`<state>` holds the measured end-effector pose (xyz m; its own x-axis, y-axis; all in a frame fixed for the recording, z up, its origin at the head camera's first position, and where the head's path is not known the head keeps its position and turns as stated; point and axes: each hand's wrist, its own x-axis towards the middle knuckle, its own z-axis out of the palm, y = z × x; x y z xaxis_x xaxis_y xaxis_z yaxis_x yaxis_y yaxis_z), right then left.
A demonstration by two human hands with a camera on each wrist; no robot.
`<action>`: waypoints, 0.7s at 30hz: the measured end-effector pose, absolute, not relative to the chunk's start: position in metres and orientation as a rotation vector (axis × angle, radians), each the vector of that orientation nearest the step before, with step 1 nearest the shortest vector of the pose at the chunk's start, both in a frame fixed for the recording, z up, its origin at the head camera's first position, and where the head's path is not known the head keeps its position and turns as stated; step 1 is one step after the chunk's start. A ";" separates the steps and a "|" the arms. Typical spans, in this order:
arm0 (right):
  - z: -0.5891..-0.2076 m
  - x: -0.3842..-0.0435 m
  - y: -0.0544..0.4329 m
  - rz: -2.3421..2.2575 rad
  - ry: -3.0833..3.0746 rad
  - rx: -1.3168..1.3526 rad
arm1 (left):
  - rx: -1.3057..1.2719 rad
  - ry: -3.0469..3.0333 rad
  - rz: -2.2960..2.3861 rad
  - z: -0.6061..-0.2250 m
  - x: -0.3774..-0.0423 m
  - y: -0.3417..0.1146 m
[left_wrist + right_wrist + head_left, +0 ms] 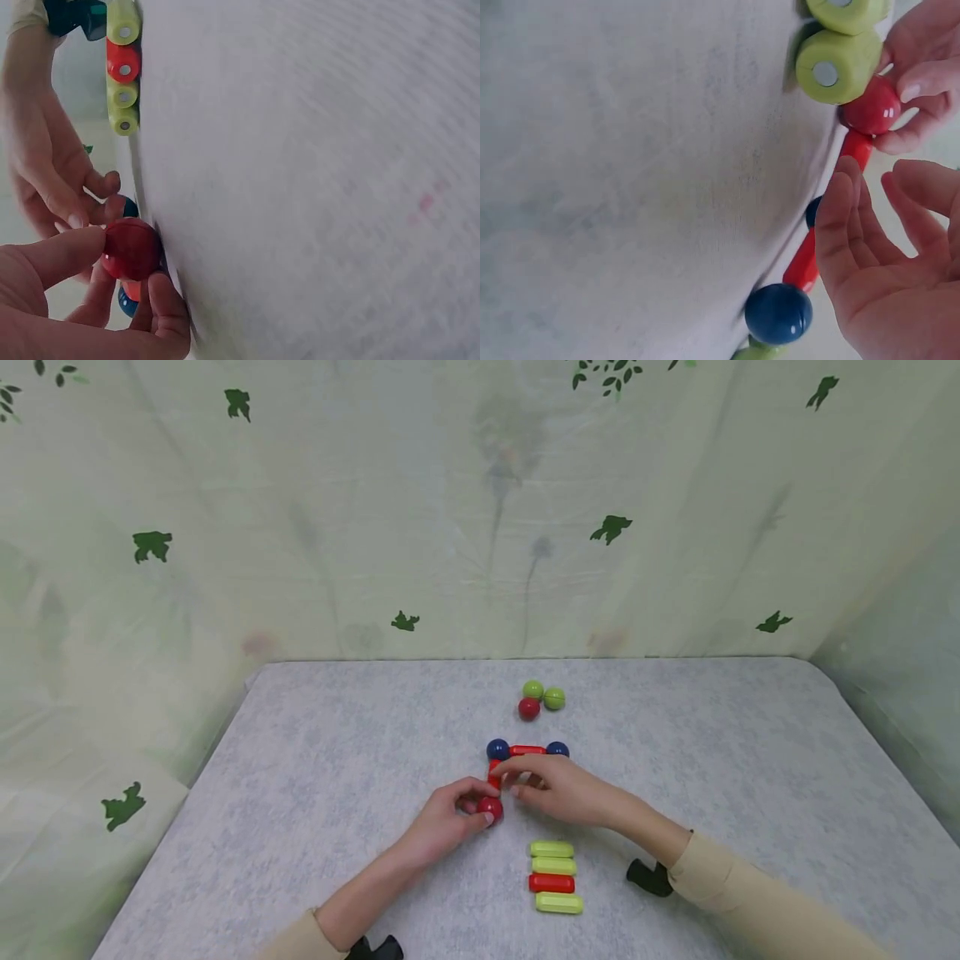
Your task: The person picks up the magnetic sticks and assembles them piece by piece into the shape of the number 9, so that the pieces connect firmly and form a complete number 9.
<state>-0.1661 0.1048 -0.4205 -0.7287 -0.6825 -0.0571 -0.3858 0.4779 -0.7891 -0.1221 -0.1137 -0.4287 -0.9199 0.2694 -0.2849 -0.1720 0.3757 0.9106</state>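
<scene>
My left hand (444,820) pinches a red ball (490,811) between thumb and fingers, low on the table; the left wrist view shows the same red ball (131,249) close up. A red rod (494,774) runs from that ball back to a blue ball (498,749). From there a second red rod (528,750) reaches another blue ball (557,749), so the pieces form a corner. My right hand (558,789) hovers beside the first rod, its fingers loosely bent with nothing between them in the right wrist view. Whether a fingertip touches the rod I cannot tell.
Several yellow-green rods (553,866) and one red rod (552,883) lie in a stack of rows nearer me. Behind the corner sit two green balls (554,698) and a red ball (528,708). A leaf-patterned curtain (450,527) hangs behind the grey table (712,735).
</scene>
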 end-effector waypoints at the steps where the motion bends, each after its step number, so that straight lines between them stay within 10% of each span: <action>1: -0.420 -0.165 0.107 -1.130 2.362 -0.891 | 0.075 2.252 1.563 -0.428 -0.122 -0.113; 21: -0.422 -0.124 0.144 -1.004 2.308 -0.769 | 0.040 2.290 1.540 -0.425 -0.117 -0.106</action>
